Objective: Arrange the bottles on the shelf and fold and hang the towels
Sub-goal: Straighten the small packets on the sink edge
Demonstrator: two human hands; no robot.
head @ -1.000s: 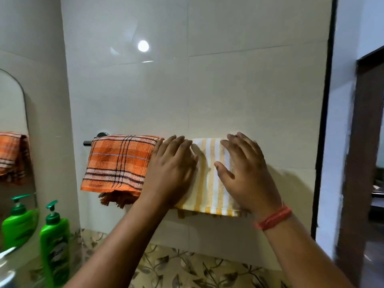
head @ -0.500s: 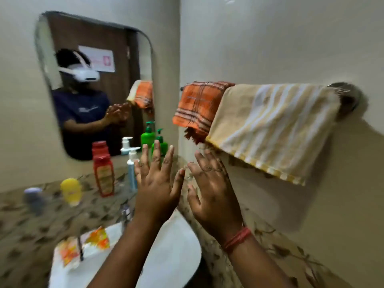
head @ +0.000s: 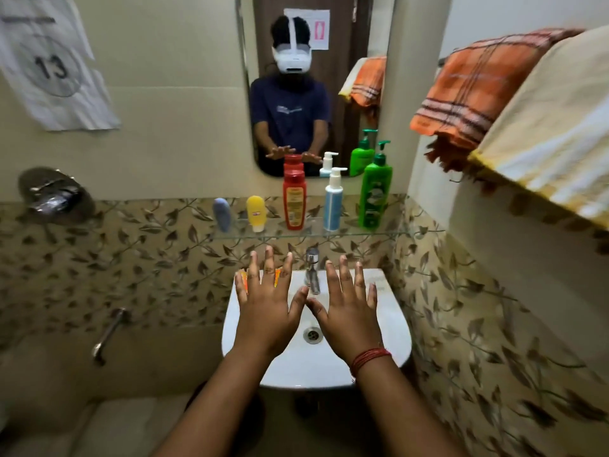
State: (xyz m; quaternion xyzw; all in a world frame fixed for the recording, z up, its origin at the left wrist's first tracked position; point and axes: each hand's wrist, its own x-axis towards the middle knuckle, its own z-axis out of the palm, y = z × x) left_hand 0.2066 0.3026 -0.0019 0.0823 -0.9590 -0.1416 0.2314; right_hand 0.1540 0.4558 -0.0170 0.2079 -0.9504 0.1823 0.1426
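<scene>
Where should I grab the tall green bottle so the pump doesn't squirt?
Probably round the wide middle of the green bottle, below the pump, coming from the front. It stands upright at the right end of the shelf, with the wall close on its right and the blue-and-white bottle on its left.

Paper sheet [head: 56, 70], on the wall at 10 o'clock: the number "13" printed in black inside a grey circle; a dark line of print along its top edge is too blurred to read.
White notice [head: 306, 28], seen in the mirror at 12 o'clock, on the brown door: carries a small pink mark; no words can be read.
Red bottle [head: 294, 199], on the glass shelf at centre: yellow label, print too small to read.
Yellow tube [head: 256, 212], to the red bottle's 9 o'clock: small red label, unreadable.
Green pump bottle [head: 375, 196], to the red bottle's 3 o'clock: label print illegible.
</scene>
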